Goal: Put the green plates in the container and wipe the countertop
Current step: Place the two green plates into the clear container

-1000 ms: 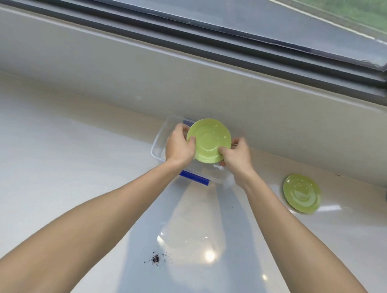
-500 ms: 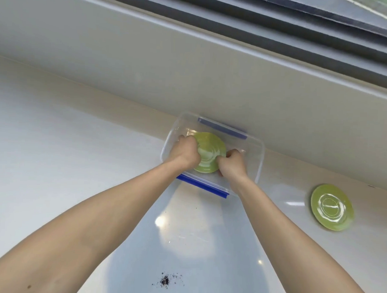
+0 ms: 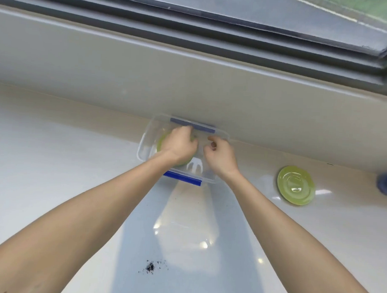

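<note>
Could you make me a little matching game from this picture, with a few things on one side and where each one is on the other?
Things:
1. round green plate under the left hand
2. second round green plate
3. small patch of dark crumbs
4. clear plastic container with blue clips

Places:
A. near edge of the pale countertop, between the forearms
B. against the back wall
C. inside the container
D. flat on the countertop, right of the container

Pairs: 1-C, 2-D, 3-A, 4-B

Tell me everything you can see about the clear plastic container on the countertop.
The container is a clear plastic rectangular box with rounded corners and blue clips on its near and far long sides. It has no lid on and sits flat on the pale countertop, against the back wall. A green plate lies inside at its left end, under the left hand. The right hand hovers over its right half.
</note>
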